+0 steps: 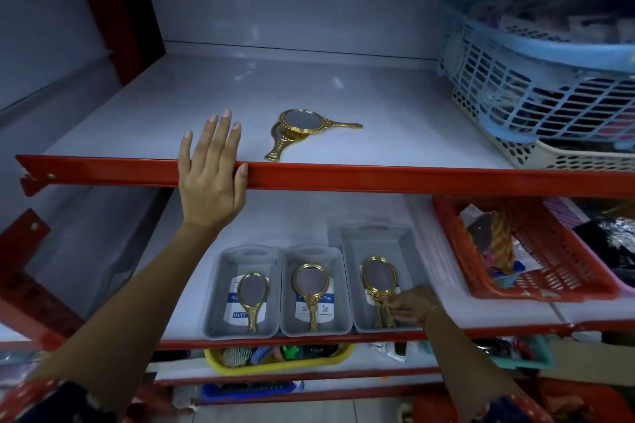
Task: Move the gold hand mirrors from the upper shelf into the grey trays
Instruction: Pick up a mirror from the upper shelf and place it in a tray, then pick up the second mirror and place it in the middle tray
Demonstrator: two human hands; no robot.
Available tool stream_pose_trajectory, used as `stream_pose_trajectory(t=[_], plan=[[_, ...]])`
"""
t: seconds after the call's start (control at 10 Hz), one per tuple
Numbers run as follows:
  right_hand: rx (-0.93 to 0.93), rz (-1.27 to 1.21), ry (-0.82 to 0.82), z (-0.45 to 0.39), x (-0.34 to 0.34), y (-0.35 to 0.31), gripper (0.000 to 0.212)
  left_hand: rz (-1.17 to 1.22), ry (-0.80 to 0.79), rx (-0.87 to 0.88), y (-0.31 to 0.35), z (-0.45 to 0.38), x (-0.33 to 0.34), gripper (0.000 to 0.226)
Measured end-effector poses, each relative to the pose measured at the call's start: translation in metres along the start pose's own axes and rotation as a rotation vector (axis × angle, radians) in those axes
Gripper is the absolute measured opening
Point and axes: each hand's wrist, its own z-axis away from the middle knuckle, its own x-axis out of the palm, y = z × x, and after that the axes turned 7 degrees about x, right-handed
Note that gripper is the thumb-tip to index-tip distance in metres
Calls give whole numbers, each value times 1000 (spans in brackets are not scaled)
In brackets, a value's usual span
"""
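Observation:
Two gold hand mirrors (302,125) lie stacked crosswise on the upper shelf (378,178), right of my left hand (209,168), which rests flat and open over the shelf's red front edge. On the lower shelf stand three grey trays. The left tray (220,285) holds one mirror (253,299). The middle tray (338,285) holds one mirror (312,288). In the right tray (409,251) lies a mirror (379,276), and my right hand (410,307) pinches its handle.
Blue and cream baskets (536,79) fill the upper shelf's right end. A red basket (536,251) of goods sits right of the grey trays. A yellow tray (275,359) of items stands on the shelf below.

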Motion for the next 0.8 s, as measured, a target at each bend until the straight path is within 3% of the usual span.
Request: stream_pose_trajectory(t=[0.1,0.2,0.4,0.6,0.8], plan=[[-91,164,114,-10,-1,-1,29,-5,21,7,0,0,2,53],[-251,286,220,34,-1,-30,10,-10,24,6,-1,0,2,53],[-481,210,-66,163,-9,-105,13,-9,-1,2,0,0,0,53],[-780,167,-241,265,-11,-171,24,20,-51,-1,-1,-1,-4,53],[-827,159,-190,275,-5,-257,20,49,-74,-15,0,1,-8,53]])
